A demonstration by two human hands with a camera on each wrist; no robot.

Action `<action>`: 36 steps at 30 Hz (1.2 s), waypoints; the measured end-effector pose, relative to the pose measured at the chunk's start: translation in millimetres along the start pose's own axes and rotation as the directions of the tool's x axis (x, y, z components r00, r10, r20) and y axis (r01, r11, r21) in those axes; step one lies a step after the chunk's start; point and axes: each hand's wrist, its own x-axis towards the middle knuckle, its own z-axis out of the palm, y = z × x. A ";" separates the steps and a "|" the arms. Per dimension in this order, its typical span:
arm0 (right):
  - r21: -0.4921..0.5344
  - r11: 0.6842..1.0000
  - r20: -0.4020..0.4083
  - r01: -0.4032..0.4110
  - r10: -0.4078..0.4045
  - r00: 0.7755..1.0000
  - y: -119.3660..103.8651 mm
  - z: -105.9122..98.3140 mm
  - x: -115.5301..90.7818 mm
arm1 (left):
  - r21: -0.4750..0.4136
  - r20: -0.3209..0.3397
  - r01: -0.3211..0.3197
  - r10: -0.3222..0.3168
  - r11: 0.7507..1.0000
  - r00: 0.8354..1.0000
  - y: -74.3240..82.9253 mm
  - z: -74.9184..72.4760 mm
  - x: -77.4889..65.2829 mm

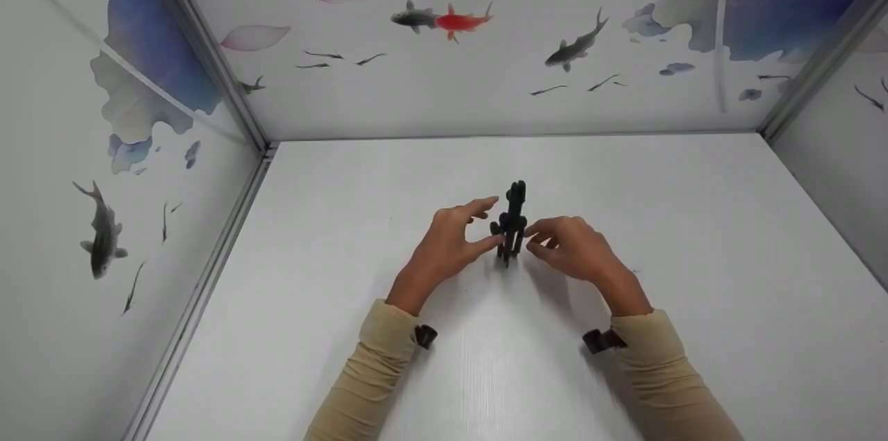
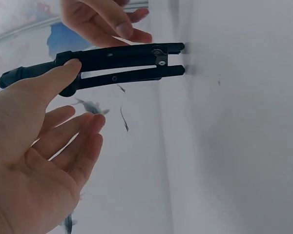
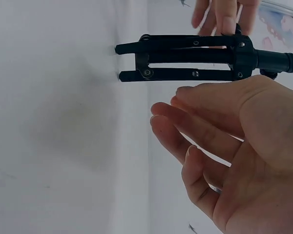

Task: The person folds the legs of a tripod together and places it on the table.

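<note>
A small black tripod point(image 1: 513, 217) stands upright on the white table, its legs nearly folded together. My left hand point(image 1: 449, 240) is at its left side, the thumb tip right at the tripod's upper leg joint and the other fingers spread loosely away. In the left wrist view that thumb overlaps the collar of the tripod point(image 2: 117, 57). On the other side, my right hand point(image 1: 574, 248) hovers close by with relaxed, slightly bent fingers. The right wrist view has the fingertips just beside the legs of the tripod point(image 3: 173, 74), with nothing gripped.
The white tabletop point(image 1: 333, 302) is bounded by a back wall point(image 1: 485, 87) and side walls printed with fish and blue shapes. Metal frame rails point(image 1: 208, 46) run along the corners. Black wrist cameras point(image 1: 426, 336) sit at both sleeve cuffs.
</note>
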 end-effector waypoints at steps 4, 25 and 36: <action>-0.009 1.000 0.028 0.028 -0.028 0.999 -2.6 8.6 2.6 | -0.023 -0.018 -0.060 0.060 0.998 0.998 4.8 -0.2 0.9; -0.015 1.000 0.027 -0.003 0.003 1.000 -4.3 19.2 5.8 | -0.132 -0.288 -0.153 0.110 0.979 0.951 37.0 6.5 9.0; -0.040 0.999 0.031 0.016 -0.015 0.999 -4.2 21.9 5.8 | -0.101 -0.385 -0.194 0.142 0.976 0.912 36.3 10.0 10.0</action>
